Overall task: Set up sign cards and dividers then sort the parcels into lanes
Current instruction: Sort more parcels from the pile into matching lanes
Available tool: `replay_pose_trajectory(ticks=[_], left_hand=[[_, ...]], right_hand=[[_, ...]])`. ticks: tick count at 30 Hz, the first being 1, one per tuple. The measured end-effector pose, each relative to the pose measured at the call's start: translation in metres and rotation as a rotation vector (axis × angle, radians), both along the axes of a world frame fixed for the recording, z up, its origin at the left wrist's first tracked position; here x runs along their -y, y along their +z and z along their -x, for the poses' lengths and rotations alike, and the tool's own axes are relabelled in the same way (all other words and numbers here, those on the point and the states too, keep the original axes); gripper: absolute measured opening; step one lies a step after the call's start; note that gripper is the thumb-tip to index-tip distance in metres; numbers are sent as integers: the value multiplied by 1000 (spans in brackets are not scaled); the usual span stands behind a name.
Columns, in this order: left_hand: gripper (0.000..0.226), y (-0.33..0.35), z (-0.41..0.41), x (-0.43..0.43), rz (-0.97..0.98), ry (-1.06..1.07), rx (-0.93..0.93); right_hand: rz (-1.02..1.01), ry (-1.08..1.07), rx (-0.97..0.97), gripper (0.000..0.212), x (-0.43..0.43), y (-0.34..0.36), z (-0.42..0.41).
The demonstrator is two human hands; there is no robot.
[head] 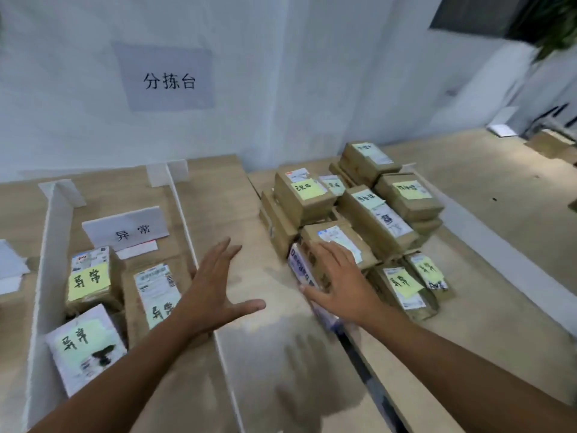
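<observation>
Step in hand is sorting, judging by the layout. The dividers (pixel 184 220) stand upright, the sign card (pixel 128 229) is at the back of its lane, and 3 sorted parcels (pixel 90 279) lie in front of it. The unsorted pile (pixel 374 214) sits on the bench (pixel 499 214), right of the lanes.

Your right hand (pixel 340 282) lies on the front parcel (pixel 332 235) of the pile. Fingers are nearly straight across its top w/ thumb down the near side, so it's touching, not clamped yet.

Your left hand (pixel 215 289) is wide open w/ fingers spread. It holds nothing and hovers over bare bench just right of the mid divider.

Next move, prob: close the right-hand grip, lift the parcel off the stack w/o dragging its neighbours, and read the sticky note. No note visible on this one from here, so can't tell which lane.
</observation>
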State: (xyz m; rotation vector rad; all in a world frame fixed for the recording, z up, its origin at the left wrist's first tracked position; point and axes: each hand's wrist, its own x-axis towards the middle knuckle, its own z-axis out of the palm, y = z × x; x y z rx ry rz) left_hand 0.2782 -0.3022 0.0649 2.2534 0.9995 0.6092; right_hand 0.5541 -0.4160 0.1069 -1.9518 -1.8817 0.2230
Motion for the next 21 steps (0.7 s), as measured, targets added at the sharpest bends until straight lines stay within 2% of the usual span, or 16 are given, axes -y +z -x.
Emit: replay_pose_trajectory(ticks=[5,9,15,21], left_hand=[[116,13,-117,52,-81,-158,154],[119,14,-201,82,1,-179,116],[125,6,-286,111,55,-30,61],[128,-4,-299,108,61,141,-29]], right_hand=[[46,-165,-26,89,84,18,-99],[37,-218,-88,87,126,16,-171],[119,-117,-198,92,132,-16,-248],[181,34,-273,90,97,-49,-267]])
